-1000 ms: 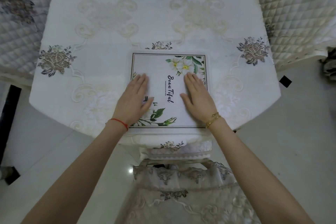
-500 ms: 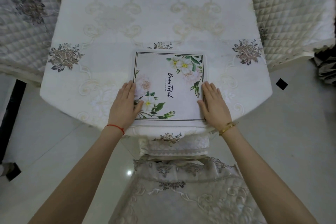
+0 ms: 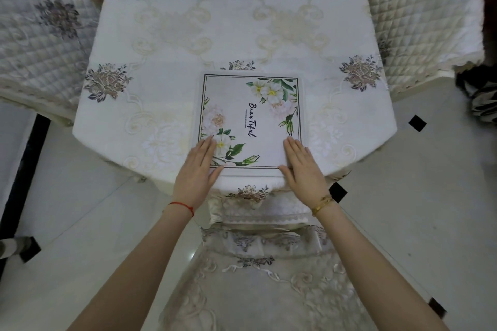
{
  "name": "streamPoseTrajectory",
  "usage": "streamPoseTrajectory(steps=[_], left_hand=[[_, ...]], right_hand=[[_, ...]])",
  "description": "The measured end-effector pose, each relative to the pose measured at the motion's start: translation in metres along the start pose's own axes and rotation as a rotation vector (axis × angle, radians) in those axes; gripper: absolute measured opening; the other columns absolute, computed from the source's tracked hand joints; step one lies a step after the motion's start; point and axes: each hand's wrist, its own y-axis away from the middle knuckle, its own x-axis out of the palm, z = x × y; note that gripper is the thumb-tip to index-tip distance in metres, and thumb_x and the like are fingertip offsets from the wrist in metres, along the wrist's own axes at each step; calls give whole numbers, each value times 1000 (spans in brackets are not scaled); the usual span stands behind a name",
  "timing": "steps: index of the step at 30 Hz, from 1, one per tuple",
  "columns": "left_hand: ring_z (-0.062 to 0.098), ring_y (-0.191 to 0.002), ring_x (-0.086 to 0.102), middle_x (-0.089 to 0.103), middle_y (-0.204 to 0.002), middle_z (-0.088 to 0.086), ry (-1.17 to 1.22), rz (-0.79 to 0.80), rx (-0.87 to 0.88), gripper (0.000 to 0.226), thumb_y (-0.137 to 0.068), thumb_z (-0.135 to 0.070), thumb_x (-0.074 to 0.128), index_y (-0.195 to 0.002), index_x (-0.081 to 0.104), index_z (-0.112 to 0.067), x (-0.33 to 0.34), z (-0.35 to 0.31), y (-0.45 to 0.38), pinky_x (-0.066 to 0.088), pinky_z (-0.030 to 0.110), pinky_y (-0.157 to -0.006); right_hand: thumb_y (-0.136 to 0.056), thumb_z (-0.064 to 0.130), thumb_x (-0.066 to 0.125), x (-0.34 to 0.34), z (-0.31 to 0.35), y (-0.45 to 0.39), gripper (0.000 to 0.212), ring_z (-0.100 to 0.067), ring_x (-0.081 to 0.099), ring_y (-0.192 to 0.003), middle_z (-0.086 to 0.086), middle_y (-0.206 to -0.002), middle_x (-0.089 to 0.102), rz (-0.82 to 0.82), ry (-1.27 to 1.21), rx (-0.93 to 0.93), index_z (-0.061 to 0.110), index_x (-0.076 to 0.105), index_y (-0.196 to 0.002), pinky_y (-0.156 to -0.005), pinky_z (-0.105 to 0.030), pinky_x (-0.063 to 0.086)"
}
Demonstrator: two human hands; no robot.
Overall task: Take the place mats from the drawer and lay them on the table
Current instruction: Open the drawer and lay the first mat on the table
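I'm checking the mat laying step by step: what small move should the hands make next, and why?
Probably lift both hands away. The place mat lies flat and square on the table, with the left hand and right hand resting open at its near corners.

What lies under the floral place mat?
The place mat lies flat on the embroidered tablecloth; both hands press its near corners. Anything beneath the mat itself is covered.

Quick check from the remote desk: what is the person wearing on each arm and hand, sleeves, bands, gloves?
Both forearms are bare, with no sleeves in view and no gloves. The left hand has a thin red string bracelet at the wrist. The right hand has gold-coloured metal bangles at the wrist, seemingly two stacked. No rings are visible on the fingers.
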Motion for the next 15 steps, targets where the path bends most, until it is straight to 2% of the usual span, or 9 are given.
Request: streamPoseTrajectory(steps=[4, 7, 10, 15], left_hand=[[22, -147, 19, 22, -158, 8, 16, 8, -54, 69, -97, -49, 23, -150, 23, -6, -7, 7, 12, 17, 37, -121], [27, -144, 26, 30, -154, 13, 76, -12, -107, 60, -99, -36, 41, -147, 29, -3, -16, 6, 27, 17, 35, -120], [32, -134, 41, 44, -145, 17, 102, -72, -74, 54, -95, -24, 55, -142, 39, -2, -27, -3, 48, 31, 40, -115], [28, -121, 53, 56, -132, 12, 139, -142, -57, 44, -94, -22, 56, -135, 50, -7, -51, -29, 83, 45, 41, -103]], right_hand=[[-102, 38, 30, -9, -18, 19, 58, -15, 5, -147, -2, -159, 10, -21, 6, 66, 12, 14, -152, -120, -34, 3], [-103, 31, 33, -17, -23, 33, 53, -20, 10, -147, -7, -158, 18, -36, 16, 122, 9, 21, -150, -121, -35, 7], [-101, 28, 39, -29, -17, 52, 49, -26, 26, -143, -12, -152, 33, -89, 34, 127, 5, 34, -145, -119, -37, 18], [-96, 21, 52, -48, -4, 94, 43, -31, 43, -131, -14, -138, 52, -167, -47, 119, 4, 48, -136, -110, -42, 36]])
